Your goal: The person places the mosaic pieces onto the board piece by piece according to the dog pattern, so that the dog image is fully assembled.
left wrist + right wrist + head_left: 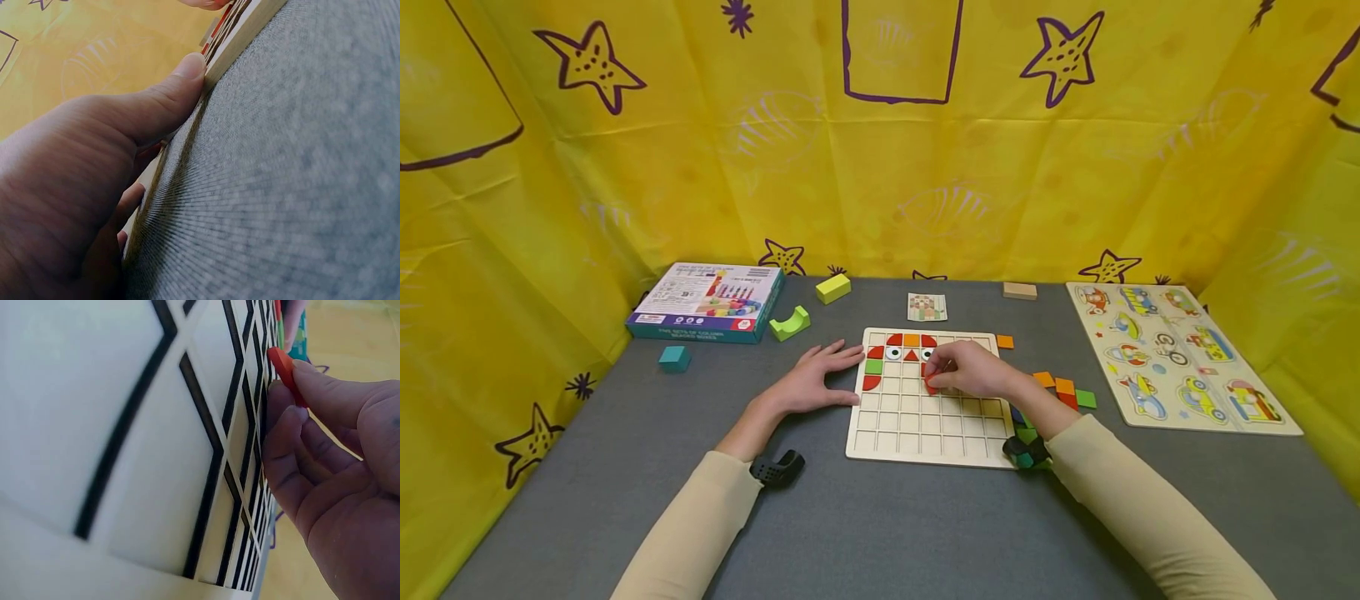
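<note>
A square wooden grid board [917,446] lies on the grey table. Along its upper rows sit red, orange and green tiles and two eye tiles; a red triangle [912,356] lies between the eyes. My right hand [968,368] is over the board's upper right part and pinches a red tile [286,372] between thumb and fingers; the tile's full shape is hidden. My left hand [808,379] rests at the board's left edge, fingers spread. In the left wrist view the thumb [172,87] touches the board's side.
Loose tiles [1064,387] lie right of the board, partly under my right forearm. Behind it is a small picture card [927,307]. A boxed block set [706,300], yellow block [833,288], green arch [790,323] and teal block [674,359] stand left. A picture puzzle [1180,358] lies right.
</note>
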A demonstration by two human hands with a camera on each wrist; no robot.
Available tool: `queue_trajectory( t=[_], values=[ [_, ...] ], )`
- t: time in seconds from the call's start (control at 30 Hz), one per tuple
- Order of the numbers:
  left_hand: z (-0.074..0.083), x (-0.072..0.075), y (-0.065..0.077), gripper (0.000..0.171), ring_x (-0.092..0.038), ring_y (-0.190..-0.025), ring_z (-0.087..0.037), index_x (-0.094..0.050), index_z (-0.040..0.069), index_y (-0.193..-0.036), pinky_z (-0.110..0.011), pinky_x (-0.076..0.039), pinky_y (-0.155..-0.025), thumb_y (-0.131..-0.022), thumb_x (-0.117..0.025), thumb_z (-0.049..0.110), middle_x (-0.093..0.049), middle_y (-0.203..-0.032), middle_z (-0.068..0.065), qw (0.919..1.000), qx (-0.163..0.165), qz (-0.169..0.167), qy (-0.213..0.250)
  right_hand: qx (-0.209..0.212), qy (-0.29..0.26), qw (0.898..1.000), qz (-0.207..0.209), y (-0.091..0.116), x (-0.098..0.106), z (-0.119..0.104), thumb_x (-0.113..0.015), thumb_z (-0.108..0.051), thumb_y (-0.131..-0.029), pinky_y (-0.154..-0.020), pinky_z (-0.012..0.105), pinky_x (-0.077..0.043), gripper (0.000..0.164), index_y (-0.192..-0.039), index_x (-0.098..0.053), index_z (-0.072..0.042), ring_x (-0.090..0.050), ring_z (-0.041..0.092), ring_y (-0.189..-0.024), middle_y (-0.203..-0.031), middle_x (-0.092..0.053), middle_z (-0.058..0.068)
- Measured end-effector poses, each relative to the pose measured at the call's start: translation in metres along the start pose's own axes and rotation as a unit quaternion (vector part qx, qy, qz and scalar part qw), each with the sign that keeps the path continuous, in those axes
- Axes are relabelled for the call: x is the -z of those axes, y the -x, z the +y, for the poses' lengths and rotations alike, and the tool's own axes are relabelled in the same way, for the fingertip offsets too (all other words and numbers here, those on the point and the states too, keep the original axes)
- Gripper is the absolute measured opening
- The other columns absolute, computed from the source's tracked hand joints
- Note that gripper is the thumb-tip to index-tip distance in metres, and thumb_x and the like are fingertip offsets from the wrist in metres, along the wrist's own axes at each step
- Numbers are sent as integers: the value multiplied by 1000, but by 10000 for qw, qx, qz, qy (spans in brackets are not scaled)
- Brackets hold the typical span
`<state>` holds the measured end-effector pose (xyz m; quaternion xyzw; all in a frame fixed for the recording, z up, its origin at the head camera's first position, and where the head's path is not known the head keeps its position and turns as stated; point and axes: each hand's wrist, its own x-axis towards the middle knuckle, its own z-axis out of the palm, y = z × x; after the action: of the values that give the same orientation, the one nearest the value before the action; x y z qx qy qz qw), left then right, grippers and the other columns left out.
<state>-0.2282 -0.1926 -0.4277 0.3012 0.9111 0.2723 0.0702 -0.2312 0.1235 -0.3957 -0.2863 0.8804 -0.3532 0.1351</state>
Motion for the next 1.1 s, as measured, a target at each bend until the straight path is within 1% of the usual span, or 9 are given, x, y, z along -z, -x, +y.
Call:
queue_trajectory(
  t=[0.23, 0.4, 0.53, 0.83, 0.97, 1.1],
  values=[
    [-2, 0, -1, 78, -18, -151, -36, -46, 11, -153, -62, -8, -117, -88, -78, 41, -38, -160, -4, 10000, -26, 13, -27, -25, 302, 9995, 125, 0, 0, -2, -77, -13, -91, -76, 33, -47, 7, -93, -71, -10, -56, 17, -79, -85, -66, -4],
    [-1, 0, -1, 79, -18, -151, -36, -46, 11, -153, -62, -8, -117, -88, -78, 43, -38, -160, -4, 10000, -22, -23, -38, -35, 468, 9989, 61, 0, 1, -1, -78, -16, -91, -75, 32, -48, 8, -94, -73, -9, -55, 16, -79, -85, -65, -3],
    [-2, 1, -2, 79, -17, -151, -34, -45, 12, -153, -60, -7, -118, -88, -78, 42, -37, -160, -3, 10000, 4, -51, -23, -7, 453, 9990, 13, 1, 2, 1, -79, -13, -90, -75, 32, -49, 10, -96, -73, -8, -56, 16, -79, -86, -65, -2],
    [-2, 2, -1, 79, -17, -152, -34, -45, 12, -153, -60, -6, -118, -88, -78, 41, -37, -160, -3, 10000, 36, -46, 39, 382, 679, 9970, -35, -2, -1, -4, -78, -7, -89, -77, 31, -51, 11, -99, -76, -6, -58, 14, -80, -90, -67, -2],
    [-2, 0, -2, 78, -17, -152, -33, -45, 13, -153, -59, -6, -118, -88, -78, 40, -37, -160, -2, 10000, 39, -51, 14, 294, 639, 9975, 22, -2, -1, -4, -78, -9, -89, -78, 33, -52, 15, -103, -76, -6, -59, 15, -82, -93, -68, -1],
    [-2, 0, -2, 79, -17, -152, -34, -45, 13, -153, -60, -7, -118, -88, -78, 41, -37, -160, -2, 10000, 61, -54, 4, 161, 748, 9970, 133, -2, 1, 0, -79, -14, -90, -79, 34, -51, 21, -108, -74, -5, -59, 17, -84, -96, -67, 0]
  ],
)
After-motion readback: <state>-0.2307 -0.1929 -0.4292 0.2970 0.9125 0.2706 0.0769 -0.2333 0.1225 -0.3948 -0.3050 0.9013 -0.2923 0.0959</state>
